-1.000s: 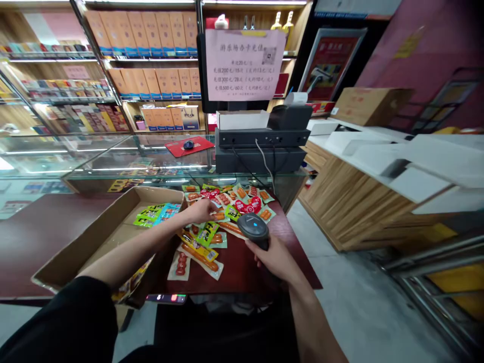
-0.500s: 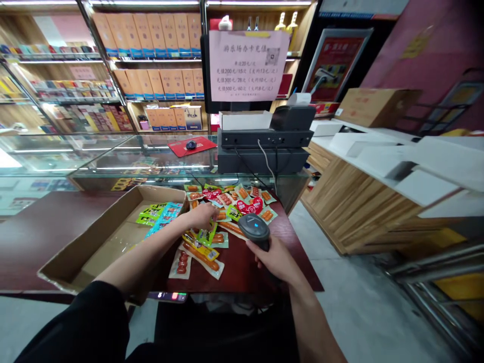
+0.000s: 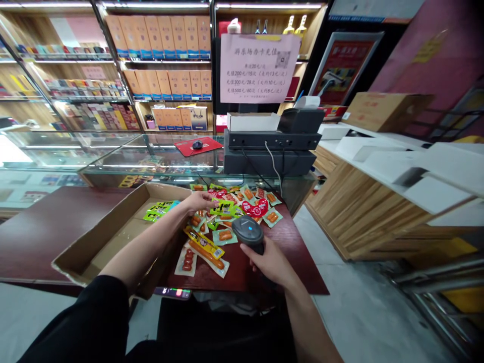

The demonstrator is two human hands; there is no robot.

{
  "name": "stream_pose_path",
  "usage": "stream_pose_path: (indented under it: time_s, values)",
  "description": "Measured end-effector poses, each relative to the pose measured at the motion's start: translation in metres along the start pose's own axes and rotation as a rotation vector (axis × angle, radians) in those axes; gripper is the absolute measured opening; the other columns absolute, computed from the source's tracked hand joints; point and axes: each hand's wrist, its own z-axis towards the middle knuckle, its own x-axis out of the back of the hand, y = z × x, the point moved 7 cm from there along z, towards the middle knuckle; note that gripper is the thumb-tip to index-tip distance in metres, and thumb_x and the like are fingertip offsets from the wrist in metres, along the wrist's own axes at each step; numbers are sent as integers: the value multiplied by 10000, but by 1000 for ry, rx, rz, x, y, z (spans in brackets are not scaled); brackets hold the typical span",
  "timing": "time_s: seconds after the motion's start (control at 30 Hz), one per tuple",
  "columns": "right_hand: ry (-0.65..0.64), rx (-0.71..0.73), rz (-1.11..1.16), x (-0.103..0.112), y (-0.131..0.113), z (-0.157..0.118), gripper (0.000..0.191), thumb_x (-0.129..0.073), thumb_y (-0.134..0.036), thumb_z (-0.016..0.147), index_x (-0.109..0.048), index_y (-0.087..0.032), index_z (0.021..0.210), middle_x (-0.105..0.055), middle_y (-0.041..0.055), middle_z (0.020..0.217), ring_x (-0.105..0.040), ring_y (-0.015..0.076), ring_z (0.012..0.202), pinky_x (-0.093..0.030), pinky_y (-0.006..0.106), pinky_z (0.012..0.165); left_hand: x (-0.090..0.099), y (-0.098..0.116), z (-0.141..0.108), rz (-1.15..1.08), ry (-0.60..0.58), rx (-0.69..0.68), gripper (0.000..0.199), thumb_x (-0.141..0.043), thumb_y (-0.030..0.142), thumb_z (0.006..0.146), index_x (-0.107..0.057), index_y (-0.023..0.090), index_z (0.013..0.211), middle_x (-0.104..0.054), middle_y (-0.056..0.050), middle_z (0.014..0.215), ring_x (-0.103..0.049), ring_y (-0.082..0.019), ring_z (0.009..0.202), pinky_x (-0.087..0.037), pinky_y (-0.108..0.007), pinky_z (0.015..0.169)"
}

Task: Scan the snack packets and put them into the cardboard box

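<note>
My left hand (image 3: 202, 201) pinches a green snack packet (image 3: 222, 206) above the pile of packets on the dark red table (image 3: 295, 257). A grey barcode scanner (image 3: 247, 229) with a blue light is gripped in my right hand (image 3: 270, 257), just right of the pile. Around them lie small sausage packs (image 3: 225, 236) and a red heart-shaped packet (image 3: 255, 207). Nearer to me are a yellow packet (image 3: 204, 242), a long sausage pack (image 3: 212, 259) and a pack of round sausages (image 3: 188, 259). My left forearm passes over an open cardboard box (image 3: 94, 244) holding green and blue packets.
Behind the table is a glass counter (image 3: 159, 156) with a red mouse pad (image 3: 189, 147) and a black cash drawer (image 3: 268, 161). A phone (image 3: 174, 292) shows at the table's front edge. A wooden cabinet (image 3: 363, 217) stands right.
My left hand has risen slightly and now holds a green packet up over the pile. The scanner has shifted a little left relative to the packets. The view has moved slightly.
</note>
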Motion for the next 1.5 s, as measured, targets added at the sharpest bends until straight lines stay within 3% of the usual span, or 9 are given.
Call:
stream_pose_path:
  time_s: [0.2,0.4,0.83,0.93,1.03,1.17,1.27,1.37,1.5]
  values:
    - [-4,0,8,-2,-3,0,324,-598,-485,816,-567,-176,911,-603,-26,519,-588,149,433,-450,233,434,0,-3,0,-73,2,43,435,-894,328,408,-675,126,725,-644,5,674,-561,-82,599,-428,-201,545]
    - [-11,14,-3,-2,-5,-1,309,-589,-485,822,-572,-181,876,-604,-21,519,-580,145,431,-446,236,437,-5,-3,-1,-136,-87,54,424,-886,336,446,-691,116,752,-654,-21,674,-590,-110,594,-466,-233,565]
    - [-4,-10,-2,2,-5,0,346,-596,-500,808,-541,-170,897,-606,-29,528,-582,141,427,-456,232,433,5,14,-7,-128,-20,56,413,-898,292,409,-682,116,714,-650,2,692,-559,-72,619,-407,-179,531]
    - [-6,-14,-10,2,-8,4,344,-594,-507,803,-528,-175,863,-610,-24,539,-592,146,440,-463,237,440,30,23,-10,-140,2,43,392,-897,279,432,-679,110,710,-649,-6,676,-573,-79,612,-428,-178,529]
    - [-16,-12,-27,-2,-12,10,334,-593,-502,801,-532,-179,863,-608,-25,539,-601,152,451,-462,241,444,74,25,-19,-138,60,45,341,-879,282,508,-679,99,715,-621,-8,598,-547,-74,528,-444,-192,498]
    - [-53,-7,-27,-14,-20,20,320,-600,-497,793,-540,-187,850,-608,-22,535,-598,157,452,-460,249,448,141,13,-37,-177,174,56,347,-872,246,530,-696,94,787,-631,-11,612,-561,-82,513,-492,-206,509]
    - [-88,-6,-11,-27,-28,26,320,-613,-499,781,-544,-196,858,-601,-24,535,-588,159,447,-463,257,444,181,-4,-51,-204,275,56,327,-875,233,519,-687,103,752,-662,-26,670,-592,-95,557,-497,-191,503]
    - [-115,0,-14,-38,-36,31,311,-619,-487,777,-547,-196,862,-599,-22,542,-580,158,445,-470,264,447,209,-24,-59,-189,407,90,319,-883,215,498,-661,104,699,-645,-14,630,-575,-82,539,-477,-172,486]
    - [-107,17,-59,-47,-43,38,311,-613,-482,781,-555,-189,869,-593,-20,520,-567,160,426,-458,267,434,229,-50,-60,-161,501,136,353,-886,240,484,-647,111,710,-669,-24,698,-609,-97,615,-488,-171,522]
